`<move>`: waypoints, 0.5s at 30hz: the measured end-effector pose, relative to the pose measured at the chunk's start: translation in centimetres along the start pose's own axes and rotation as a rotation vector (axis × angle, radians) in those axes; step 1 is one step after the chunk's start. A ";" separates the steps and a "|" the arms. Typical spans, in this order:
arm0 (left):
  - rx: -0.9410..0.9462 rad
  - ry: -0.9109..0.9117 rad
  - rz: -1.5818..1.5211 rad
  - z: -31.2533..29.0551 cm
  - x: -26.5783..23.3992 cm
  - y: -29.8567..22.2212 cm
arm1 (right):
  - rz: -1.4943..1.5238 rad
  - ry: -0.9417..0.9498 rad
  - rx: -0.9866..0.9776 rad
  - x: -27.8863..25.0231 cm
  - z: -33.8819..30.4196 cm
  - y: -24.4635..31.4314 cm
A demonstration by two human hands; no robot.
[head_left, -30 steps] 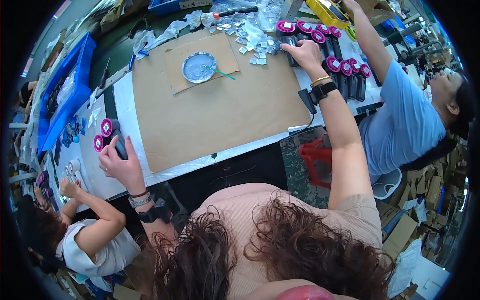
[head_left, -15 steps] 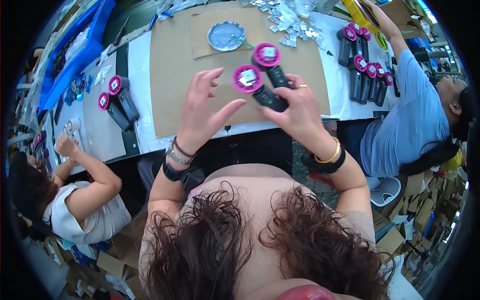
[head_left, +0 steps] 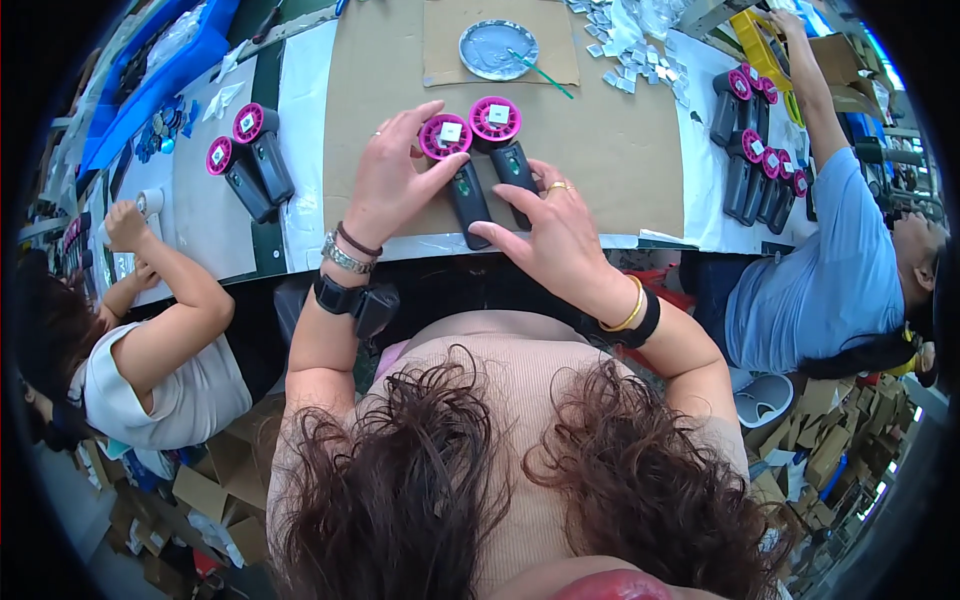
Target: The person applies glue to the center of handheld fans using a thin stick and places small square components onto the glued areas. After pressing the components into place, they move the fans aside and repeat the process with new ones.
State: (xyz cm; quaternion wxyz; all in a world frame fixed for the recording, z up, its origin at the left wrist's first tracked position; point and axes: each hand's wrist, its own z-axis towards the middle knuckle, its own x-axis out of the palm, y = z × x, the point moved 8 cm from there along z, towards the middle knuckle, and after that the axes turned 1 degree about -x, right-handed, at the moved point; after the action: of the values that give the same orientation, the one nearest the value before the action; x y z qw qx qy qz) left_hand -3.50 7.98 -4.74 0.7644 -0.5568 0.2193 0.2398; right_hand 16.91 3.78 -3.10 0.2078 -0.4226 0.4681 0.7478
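Two handheld fans with magenta round heads and black handles are side by side over the cardboard-covered worktop. A square silvery piece sits at the centre of each head. My left hand (head_left: pixel 388 190) curls around the head of the left handheld fan (head_left: pixel 468 208), thumb on its near side. At the handle of the right handheld fan (head_left: pixel 495 118) is my right hand (head_left: pixel 562 238), fingers around it, while its thumb reaches the lower end of the left fan's handle. Beyond them lies a round dish of grey paste (head_left: pixel 488 50) with a green stick (head_left: pixel 540 72) resting in it.
Many small silvery squares (head_left: pixel 650 65) lie scattered at the back right. More fans stand at right (head_left: pixel 750 170), and a pair of fans (head_left: pixel 250 160) lies at left. A blue bin (head_left: pixel 115 135) fills the far left. Co-workers sit on either side, one in white (head_left: pixel 165 375), one in blue (head_left: pixel 810 270).
Both fans have moved left and nearer, their handles now pointing more toward me. My left hand has closed in on the left fan's head. The view has shifted slightly.
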 end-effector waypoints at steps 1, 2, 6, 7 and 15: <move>0.021 0.034 0.040 0.3 -0.1 0.0 | -0.001 0.001 0.003 -0.4 0.1 0.0; 0.043 0.069 0.080 0.5 -0.2 0.0 | 0.028 -0.008 -0.009 -1.0 0.2 -0.1; 0.170 0.090 0.153 1.6 -0.4 -1.7 | 0.025 -0.046 -0.027 -5.1 3.2 -1.6; 0.222 0.085 0.171 1.6 -0.5 -2.3 | -0.032 -0.065 -0.017 -5.8 4.4 -2.6; 0.306 0.038 0.294 3.0 1.6 -4.4 | -0.430 -0.080 -0.053 -4.5 11.2 -7.3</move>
State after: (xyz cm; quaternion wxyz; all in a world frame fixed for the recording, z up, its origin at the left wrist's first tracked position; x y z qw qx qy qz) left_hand 0.68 9.88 -1.58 0.7925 -0.4007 0.3465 0.3023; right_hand 19.66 17.41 -0.89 0.3697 -0.4879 0.3390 0.7144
